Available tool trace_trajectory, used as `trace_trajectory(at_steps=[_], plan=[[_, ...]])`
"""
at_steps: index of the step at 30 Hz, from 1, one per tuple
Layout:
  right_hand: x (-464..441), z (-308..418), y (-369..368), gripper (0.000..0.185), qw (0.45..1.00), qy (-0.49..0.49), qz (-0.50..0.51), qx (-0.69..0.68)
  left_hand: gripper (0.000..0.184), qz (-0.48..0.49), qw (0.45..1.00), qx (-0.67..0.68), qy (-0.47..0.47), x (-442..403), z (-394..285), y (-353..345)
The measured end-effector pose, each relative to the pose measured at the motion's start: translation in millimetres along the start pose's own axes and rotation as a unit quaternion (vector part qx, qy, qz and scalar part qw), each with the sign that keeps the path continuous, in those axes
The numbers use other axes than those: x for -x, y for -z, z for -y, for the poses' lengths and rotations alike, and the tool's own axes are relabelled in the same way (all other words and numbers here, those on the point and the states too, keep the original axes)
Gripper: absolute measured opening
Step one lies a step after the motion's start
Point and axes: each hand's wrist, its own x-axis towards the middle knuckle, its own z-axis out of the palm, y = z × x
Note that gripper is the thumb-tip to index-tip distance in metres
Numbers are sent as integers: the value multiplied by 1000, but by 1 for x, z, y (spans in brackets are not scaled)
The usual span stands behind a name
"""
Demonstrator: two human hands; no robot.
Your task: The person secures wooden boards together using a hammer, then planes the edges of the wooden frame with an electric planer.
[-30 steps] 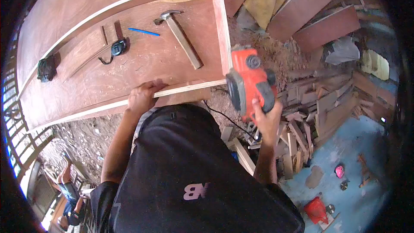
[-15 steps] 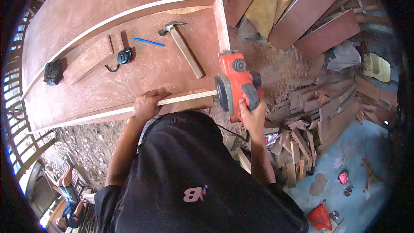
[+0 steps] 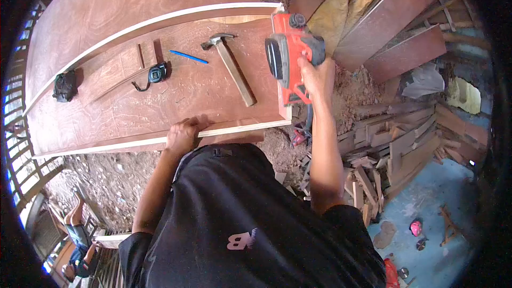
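My right hand (image 3: 318, 80) is wrapped round the handle of a red electric planer (image 3: 292, 64). The planer sits on the short right side of a shallow wooden frame (image 3: 242, 127), near its far corner, and covers much of that edge. With fingers curled over the near rail, my left hand (image 3: 183, 134) grips the frame. Inside the frame lie a claw hammer (image 3: 234, 72), a blue pen (image 3: 189, 56), a tape measure (image 3: 158, 73), a thin wood strip and a crumpled black plastic bag (image 3: 65, 86).
Reddish boards (image 3: 394, 16) and a yellow sheet lean at the back right. Wood offcuts (image 3: 405, 138) are heaped on the right, beside a blue floor (image 3: 426, 197) with a pink object. A cord hangs below the planer. Another person (image 3: 79, 245) is at the lower left.
My right hand has moved the planer away from me, from the near right corner along the frame's right side. My left hand stays on the near rail.
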Motion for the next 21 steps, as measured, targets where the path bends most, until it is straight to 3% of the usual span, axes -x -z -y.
trace_trajectory(at_steps=[4,8,15,19,21], plan=[[-48,5,-20,20,999,33,-12,-27,48,10,1000,7,-5,-1,0,4],[-96,10,-35,10,999,30,-13,29,51,1,1000,19,-20,0,1,6],[-150,34,-45,17,998,65,-15,-11,55,18,999,9,-25,1,-3,8],[-91,28,3,18,992,65,-43,-97,57,27,1000,3,-5,-1,-6,13],[-30,35,39,21,995,-13,-45,-84,58,32,999,0,-4,-1,-9,18]])
